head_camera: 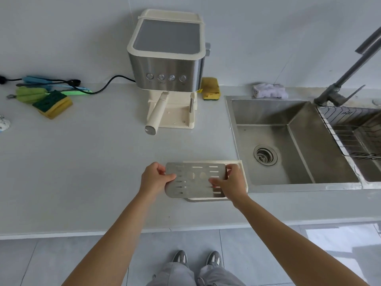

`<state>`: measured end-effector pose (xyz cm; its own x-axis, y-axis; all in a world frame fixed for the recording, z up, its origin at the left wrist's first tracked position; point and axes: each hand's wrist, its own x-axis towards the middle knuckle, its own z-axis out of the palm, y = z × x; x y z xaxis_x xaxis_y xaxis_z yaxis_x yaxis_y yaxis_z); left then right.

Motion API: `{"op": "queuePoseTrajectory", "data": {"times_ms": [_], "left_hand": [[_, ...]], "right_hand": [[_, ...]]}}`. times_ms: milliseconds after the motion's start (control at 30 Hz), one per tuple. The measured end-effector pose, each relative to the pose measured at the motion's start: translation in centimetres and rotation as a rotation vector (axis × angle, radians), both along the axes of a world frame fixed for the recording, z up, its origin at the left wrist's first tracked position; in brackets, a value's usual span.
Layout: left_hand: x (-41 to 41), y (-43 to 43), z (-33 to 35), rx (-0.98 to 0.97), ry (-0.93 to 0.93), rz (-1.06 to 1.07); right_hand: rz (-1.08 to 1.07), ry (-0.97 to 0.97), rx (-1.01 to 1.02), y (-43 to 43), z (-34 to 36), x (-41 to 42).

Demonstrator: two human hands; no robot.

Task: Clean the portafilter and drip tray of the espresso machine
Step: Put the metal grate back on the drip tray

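Both hands (left hand (155, 179), right hand (230, 184)) pinch the ends of the slotted stainless-steel grate (195, 179) over the cream plastic drip tray (237, 164); the thin-edge grip could slip and drop it.

Grey counter (82, 162) bears espresso machine (167, 65), drip tray (243, 178), green sponge (52, 104), cloth (269, 90).

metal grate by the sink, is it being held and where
Yes. The left hand pinches the metal grate at its left end, the right hand at its right end.
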<state>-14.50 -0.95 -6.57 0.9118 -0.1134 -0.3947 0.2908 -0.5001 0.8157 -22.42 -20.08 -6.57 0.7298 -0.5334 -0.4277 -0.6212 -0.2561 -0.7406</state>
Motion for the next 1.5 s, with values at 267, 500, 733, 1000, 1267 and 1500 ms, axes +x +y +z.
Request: {"op": "queuePoseTrajectory", "data": {"times_ms": [267, 500, 733, 1000, 1267, 1500], "left_hand": [[-0.4, -4.9, -1.9, 0.208, -0.030, -0.227], [0.5, -5.6, -2.7, 0.367, -0.091, -0.314], [1.1, -5.9, -3.1, 0.452, -0.133, -0.428], [1.3, -5.7, -3.1, 0.494, -0.179, -0.457], [0.9, -5.6, -3.0, 0.433, -0.179, -0.419], [0.2, -5.3, -3.3, 0.331, -0.201, -0.295]], "right_hand": [[0.031, 0.038, -0.062, -5.0, -0.5, -1.3], [0.156, 0.082, -0.174, -6.4, -1.2, -0.2], [0.254, 0.171, -0.271, -7.4, -1.7, -0.1], [0.327, 0.225, -0.395, -7.1, -2.0, 0.1], [0.346, 0.242, -0.412, -6.9, -2.2, 0.2], [0.335, 0.209, -0.383, -7.1, -2.5, -0.4]]}}
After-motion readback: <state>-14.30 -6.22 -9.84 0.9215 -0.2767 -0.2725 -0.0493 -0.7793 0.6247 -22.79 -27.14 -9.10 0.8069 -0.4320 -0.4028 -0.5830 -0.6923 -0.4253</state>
